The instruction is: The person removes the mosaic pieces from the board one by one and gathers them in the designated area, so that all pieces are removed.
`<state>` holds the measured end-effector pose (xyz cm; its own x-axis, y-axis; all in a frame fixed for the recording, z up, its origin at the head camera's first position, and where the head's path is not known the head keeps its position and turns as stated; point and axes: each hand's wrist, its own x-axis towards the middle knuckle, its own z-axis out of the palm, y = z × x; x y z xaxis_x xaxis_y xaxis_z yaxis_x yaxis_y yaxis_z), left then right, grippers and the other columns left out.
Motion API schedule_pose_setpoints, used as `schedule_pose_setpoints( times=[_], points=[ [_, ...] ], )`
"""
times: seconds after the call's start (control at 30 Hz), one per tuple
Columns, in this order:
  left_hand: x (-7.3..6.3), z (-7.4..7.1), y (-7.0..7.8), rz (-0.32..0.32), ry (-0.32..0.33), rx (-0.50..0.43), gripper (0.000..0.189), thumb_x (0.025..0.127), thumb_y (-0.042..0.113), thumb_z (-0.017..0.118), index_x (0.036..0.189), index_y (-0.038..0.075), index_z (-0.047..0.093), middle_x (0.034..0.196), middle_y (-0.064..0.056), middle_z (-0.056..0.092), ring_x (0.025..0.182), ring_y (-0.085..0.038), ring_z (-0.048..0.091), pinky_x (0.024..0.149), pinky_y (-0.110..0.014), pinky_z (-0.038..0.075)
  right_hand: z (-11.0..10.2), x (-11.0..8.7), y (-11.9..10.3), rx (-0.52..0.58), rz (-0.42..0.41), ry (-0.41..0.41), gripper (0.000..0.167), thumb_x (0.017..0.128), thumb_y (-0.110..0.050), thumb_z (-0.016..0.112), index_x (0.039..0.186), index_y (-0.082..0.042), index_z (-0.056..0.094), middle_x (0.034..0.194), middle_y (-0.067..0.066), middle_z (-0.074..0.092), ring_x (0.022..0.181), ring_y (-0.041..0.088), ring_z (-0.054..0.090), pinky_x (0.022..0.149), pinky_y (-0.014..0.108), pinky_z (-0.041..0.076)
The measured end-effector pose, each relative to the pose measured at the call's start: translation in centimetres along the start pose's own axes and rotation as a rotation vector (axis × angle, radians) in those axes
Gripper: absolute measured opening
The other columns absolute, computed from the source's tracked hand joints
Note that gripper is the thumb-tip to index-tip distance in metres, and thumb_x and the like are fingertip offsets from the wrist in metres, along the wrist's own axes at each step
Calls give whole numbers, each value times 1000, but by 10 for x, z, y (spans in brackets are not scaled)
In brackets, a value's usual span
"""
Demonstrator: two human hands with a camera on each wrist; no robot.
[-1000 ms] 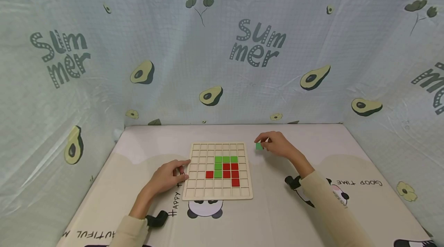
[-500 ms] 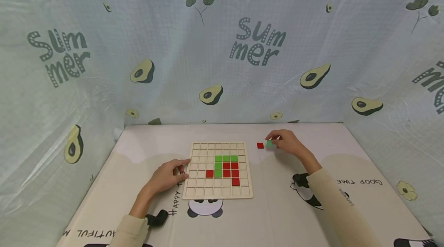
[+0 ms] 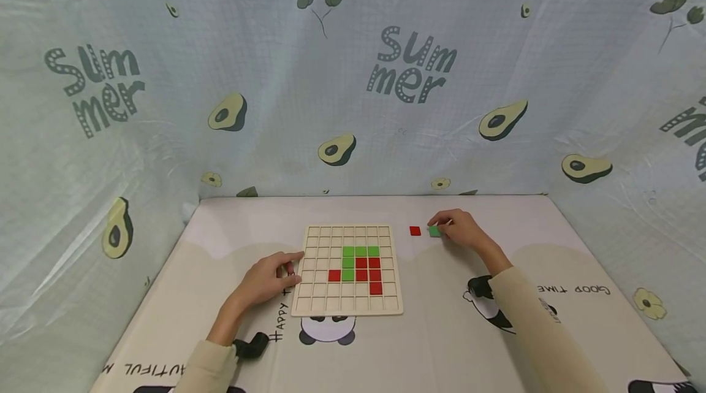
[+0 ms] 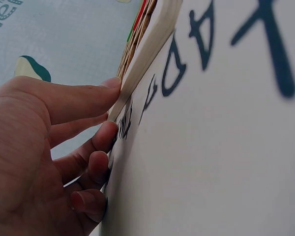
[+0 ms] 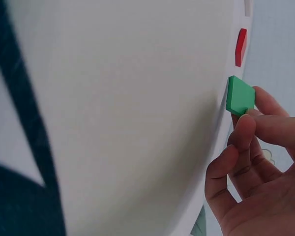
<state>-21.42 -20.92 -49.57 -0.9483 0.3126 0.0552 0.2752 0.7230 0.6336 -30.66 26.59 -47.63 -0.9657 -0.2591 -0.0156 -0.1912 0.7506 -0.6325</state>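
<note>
In the head view a square wooden grid board (image 3: 317, 306) lies on the table with green and red square tiles in some of its cells. My left hand (image 3: 267, 276) rests against the board's left edge, index finger and thumb extended to it. The left wrist view shows the thumb (image 4: 91, 98) touching the board's side (image 4: 150, 49). Right of the board, my right hand (image 3: 460, 228) pinches a green square tile (image 5: 241, 96) between thumb and finger, tilted close over the table. A red square tile (image 3: 415, 231) lies flat just to its left.
A printed cloth (image 3: 430, 331) with panda figures and lettering covers the table. Behind and at the sides hang pale curtains (image 3: 287, 74) printed with avocados. Dark wrist-worn devices (image 3: 252, 346) are seen near the sleeves.
My right hand has moved right with the green tile and lowered it slightly, and the red tile, hidden at first, now shows on the table. The left hand has stayed at the board.
</note>
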Motion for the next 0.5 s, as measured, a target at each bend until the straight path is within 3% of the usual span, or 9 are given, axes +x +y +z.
schedule_pose_setpoints(
  times=[0.23, 0.5],
  points=[
    [0, 0, -1, 6, 2, 0, 52, 92, 22, 76, 140, 6, 65, 91, 2, 59, 74, -7, 46, 65, -23, 35, 3, 2, 4, -3, -8, 28, 27, 97, 1, 56, 110, -6, 78, 107, 17, 69, 78, 20, 59, 70, 31, 48],
    [0, 0, 0, 0, -2, 8, 52, 92, 22, 76, 141, 8, 64, 91, 4, 59, 74, -7, 46, 66, -23, 36, 3, 3, 3, -15, -12, 36, 22, 94, -1, 62, 108, -7, 78, 109, 18, 71, 89, 26, 63, 71, 30, 51]
  ],
)
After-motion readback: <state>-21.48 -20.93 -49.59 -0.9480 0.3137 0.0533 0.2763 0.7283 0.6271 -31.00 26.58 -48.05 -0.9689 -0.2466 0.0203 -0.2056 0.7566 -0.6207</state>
